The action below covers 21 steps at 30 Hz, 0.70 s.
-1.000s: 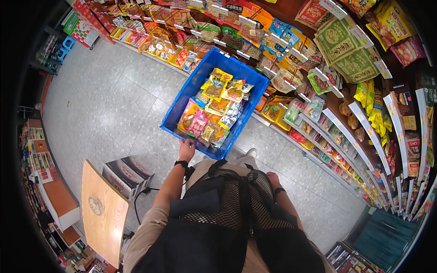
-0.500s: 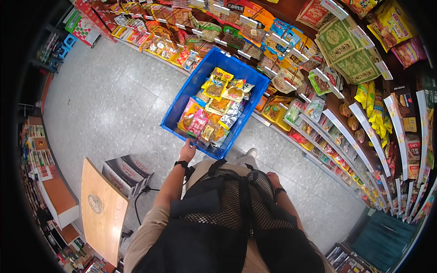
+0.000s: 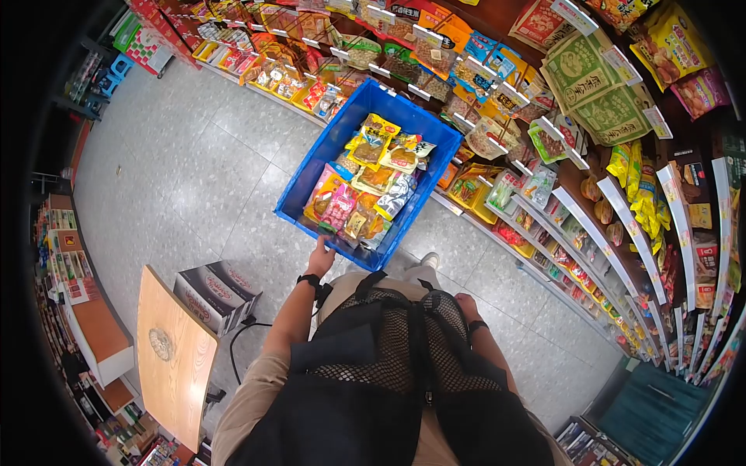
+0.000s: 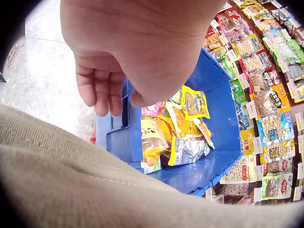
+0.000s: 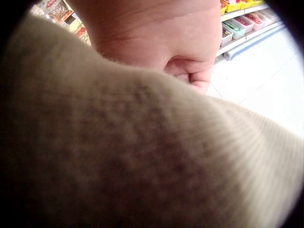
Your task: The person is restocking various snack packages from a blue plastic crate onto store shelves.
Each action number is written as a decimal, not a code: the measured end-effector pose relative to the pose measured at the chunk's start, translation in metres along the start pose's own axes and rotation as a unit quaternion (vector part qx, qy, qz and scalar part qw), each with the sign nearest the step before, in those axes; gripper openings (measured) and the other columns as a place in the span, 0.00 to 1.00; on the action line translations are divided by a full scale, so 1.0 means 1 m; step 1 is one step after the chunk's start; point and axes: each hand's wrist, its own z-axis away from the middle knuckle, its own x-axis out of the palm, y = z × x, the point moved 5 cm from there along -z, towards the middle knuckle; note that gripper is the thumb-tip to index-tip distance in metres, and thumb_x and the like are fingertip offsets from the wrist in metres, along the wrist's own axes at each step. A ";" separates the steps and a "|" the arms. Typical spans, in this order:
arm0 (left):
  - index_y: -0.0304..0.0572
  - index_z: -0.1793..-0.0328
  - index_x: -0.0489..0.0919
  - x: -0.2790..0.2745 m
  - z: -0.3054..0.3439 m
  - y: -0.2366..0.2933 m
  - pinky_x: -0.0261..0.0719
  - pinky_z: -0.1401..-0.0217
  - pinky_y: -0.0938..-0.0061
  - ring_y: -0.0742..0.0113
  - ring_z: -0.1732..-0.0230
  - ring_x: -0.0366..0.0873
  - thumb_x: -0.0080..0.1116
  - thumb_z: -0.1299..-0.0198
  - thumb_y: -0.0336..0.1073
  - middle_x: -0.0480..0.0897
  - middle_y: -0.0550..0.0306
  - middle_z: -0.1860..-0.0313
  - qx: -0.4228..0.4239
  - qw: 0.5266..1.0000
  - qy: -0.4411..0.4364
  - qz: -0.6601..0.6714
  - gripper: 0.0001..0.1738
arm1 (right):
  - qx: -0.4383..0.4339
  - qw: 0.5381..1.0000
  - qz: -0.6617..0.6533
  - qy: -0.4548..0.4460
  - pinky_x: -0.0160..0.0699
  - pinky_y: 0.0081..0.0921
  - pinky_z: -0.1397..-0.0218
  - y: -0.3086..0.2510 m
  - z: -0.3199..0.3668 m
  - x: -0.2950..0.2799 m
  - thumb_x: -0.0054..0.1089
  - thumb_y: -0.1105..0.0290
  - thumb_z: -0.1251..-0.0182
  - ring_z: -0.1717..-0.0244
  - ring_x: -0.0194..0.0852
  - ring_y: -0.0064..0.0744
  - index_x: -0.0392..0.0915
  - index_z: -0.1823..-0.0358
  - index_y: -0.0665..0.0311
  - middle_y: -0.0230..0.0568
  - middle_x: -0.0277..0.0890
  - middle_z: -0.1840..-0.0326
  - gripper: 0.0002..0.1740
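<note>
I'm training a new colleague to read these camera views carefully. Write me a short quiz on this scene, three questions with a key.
1. What lies inside the blue bin?
A) folded clothes
B) snack packets
C) glass jars

2. True or false: in the head view, the left hand is nearer the bin than the right hand.

3. Fill in the blank: the wristband on the left arm is ____ in colour.

Key:
1. B
2. True
3. black
</note>
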 end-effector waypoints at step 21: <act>0.57 0.33 0.62 0.001 0.001 0.002 0.78 0.55 0.52 0.41 0.62 0.84 0.57 0.40 0.38 0.84 0.44 0.71 -0.006 1.000 -0.006 -0.003 0.29 | 0.008 1.000 -0.011 -0.008 0.81 0.38 0.52 0.005 0.001 0.003 0.52 0.65 0.42 0.58 0.85 0.46 0.86 0.67 0.56 0.47 0.86 0.63 0.12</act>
